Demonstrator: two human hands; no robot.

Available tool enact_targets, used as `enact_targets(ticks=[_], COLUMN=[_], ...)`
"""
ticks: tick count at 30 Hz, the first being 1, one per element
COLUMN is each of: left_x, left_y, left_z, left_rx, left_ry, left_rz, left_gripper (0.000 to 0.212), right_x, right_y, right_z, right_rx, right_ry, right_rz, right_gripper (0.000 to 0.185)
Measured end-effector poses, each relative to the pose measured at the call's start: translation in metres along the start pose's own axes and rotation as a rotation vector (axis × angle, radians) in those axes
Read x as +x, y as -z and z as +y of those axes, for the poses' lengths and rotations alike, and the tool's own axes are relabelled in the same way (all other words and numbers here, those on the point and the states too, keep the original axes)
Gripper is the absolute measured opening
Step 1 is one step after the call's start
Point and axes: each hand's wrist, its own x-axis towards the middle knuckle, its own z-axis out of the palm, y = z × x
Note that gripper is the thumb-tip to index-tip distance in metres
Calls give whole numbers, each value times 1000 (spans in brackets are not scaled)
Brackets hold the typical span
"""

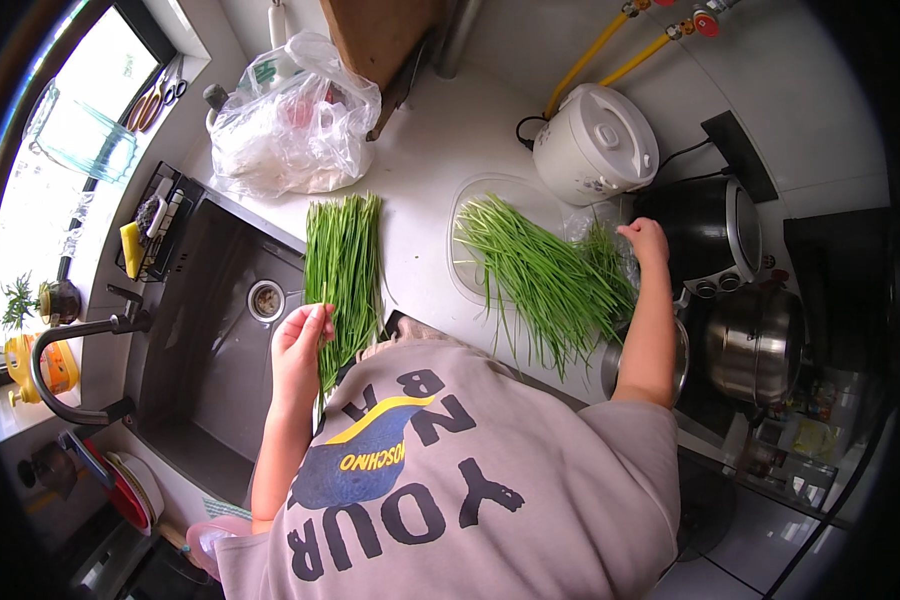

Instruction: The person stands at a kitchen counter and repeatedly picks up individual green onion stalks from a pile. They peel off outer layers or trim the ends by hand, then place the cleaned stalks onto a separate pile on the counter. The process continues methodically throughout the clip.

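A neatly aligned bunch of garlic chives (343, 255) lies on the white counter beside the sink. My left hand (304, 330) is over its lower end, thumb and fingers pinched on a thin green stalk. A looser pile of chives (547, 277) rests partly on a clear plastic tray (461, 262) to the right. My right hand (645, 236) is beyond the pile's right edge, above a clear plastic bag (604, 217) and some short green scraps (601, 251). Its fingers are drawn together; whether they hold anything cannot be made out.
The dark sink (217, 322) and its faucet (82, 326) are at left. A filled plastic bag (292, 127) stands at the back. White rice cooker (596, 142), black cooker (690, 225) and steel pot (754, 345) line the right side. A wooden board (382, 45) leans behind.
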Motion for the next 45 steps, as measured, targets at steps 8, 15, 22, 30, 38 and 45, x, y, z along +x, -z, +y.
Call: enact_targets(ticks=[8,15,22,30,38,45], left_x=[4,3,12,3,0,13], left_y=[4,1,2,2,22,27], left_z=[-3,2,6,9,2,-26], left_rx=[-84,-82,-308,-234,-301,-271], left_ry=[-51,-92,-170,-321,-304,-190], left_rz=[-13,42,28,50,174,113], left_gripper=[14,19,12,13,10,9], right_x=[9,-25,-141,-234,-193,-119], right_y=[-36,13,11,-30,10,13], right_z=[29,-44,-224,-341,-290,-195], right_rx=[-89,-17,959,1216,935,269], right_ry=[-117,41,718,875,974,575], right_rz=[-75,15,-481,-1230,-581,71], right_gripper=[34,51,26,27,17,22])
